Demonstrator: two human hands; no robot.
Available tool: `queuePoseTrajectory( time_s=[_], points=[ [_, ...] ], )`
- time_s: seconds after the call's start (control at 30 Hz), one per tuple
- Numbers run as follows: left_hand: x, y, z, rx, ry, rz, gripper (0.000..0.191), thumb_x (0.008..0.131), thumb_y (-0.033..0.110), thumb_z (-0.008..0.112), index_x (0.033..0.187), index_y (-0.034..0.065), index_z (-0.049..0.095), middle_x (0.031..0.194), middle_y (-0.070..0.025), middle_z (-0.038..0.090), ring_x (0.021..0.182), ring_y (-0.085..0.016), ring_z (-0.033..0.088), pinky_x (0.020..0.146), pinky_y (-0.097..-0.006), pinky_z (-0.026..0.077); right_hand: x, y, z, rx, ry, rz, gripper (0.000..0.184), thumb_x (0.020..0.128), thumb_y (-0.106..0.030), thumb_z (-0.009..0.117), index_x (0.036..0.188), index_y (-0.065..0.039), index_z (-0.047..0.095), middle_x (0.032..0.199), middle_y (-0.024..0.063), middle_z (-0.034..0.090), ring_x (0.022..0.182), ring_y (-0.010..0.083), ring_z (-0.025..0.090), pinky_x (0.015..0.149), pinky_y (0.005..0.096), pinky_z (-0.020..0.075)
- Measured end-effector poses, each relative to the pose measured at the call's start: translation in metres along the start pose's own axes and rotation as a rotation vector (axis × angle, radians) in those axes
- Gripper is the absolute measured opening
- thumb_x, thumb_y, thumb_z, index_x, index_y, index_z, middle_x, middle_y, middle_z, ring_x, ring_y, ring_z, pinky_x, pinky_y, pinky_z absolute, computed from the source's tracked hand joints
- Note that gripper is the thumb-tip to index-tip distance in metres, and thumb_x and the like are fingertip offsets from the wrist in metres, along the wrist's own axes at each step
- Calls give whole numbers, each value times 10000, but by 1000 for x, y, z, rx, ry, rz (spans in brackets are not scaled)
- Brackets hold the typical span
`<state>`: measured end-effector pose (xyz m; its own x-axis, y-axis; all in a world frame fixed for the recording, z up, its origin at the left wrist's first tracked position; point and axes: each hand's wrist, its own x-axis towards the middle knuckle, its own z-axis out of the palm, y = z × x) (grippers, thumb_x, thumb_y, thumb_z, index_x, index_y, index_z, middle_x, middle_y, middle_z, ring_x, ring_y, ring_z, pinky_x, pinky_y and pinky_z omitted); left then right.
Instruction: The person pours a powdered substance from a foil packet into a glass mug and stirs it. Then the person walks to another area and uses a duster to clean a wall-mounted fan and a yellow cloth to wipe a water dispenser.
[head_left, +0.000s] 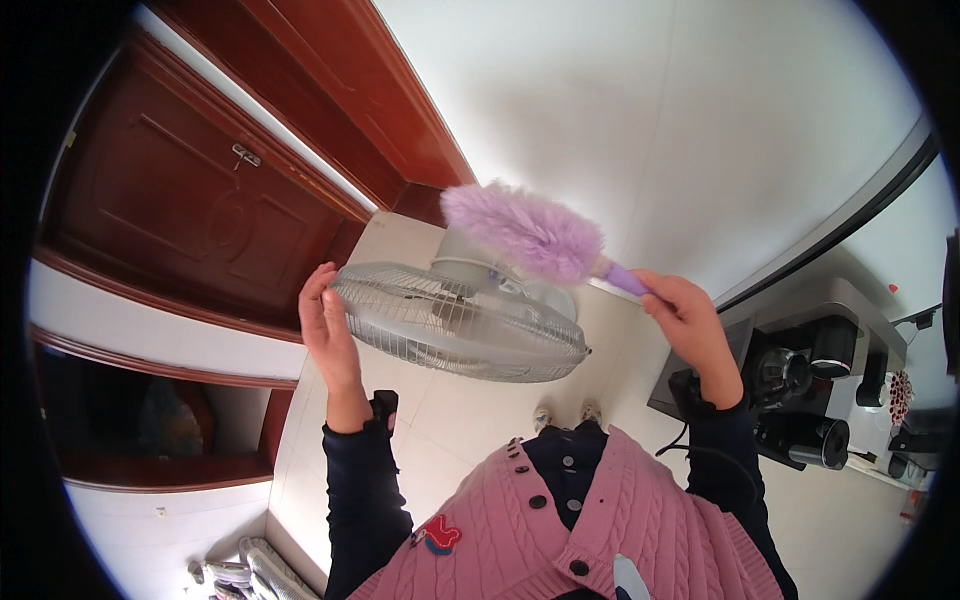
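In my right hand (686, 322) is the lilac plastic handle of a fluffy purple duster (525, 232). Its fluffy head is held above the rear part of a standing electric fan (465, 330), whose round wire grille faces towards me. Whether the fluff touches the fan cannot be told. My left hand (326, 330) rests against the left rim of the grille with the fingers pointing up. Part of the fan's motor housing and base shows behind the grille.
A dark red wooden door (187, 187) with a metal handle stands at the left, above a dark wall opening (150, 420). At the right, a counter (862, 300) bears a glass pot and a black kettle (817, 442). Bundled things (255, 574) lie at the lower left.
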<state>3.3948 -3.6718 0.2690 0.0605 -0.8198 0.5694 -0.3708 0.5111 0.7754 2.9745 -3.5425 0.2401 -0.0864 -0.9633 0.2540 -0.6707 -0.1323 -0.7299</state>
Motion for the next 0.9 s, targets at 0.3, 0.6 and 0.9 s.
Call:
queuePoseTrajectory(
  time_s=[0.3,0.6,0.9],
  points=[
    [-11,76,26,450,-406,377,406,829,444,760,1085,130,735,1291,-73,633,1307,-348,528,1187,-600,154,33,-32,22,-111,60,-105,308,898,-99,651,1201,-139,689,784,119,606,717,322,604,605,423,458],
    [-21,104,32,474,-559,397,381,632,254,908,960,167,736,1234,-39,662,1276,-313,565,1191,-593,160,45,10,45,167,233,24,346,934,-106,630,1276,-142,668,812,121,642,700,273,597,651,361,478],
    [-12,90,23,366,-568,299,315,612,215,913,845,144,713,1100,-10,668,1231,-297,602,1195,-574,149,-1,85,86,528,-1,322,350,973,-127,630,1319,-74,646,889,61,693,785,149,609,739,315,496]
  ],
)
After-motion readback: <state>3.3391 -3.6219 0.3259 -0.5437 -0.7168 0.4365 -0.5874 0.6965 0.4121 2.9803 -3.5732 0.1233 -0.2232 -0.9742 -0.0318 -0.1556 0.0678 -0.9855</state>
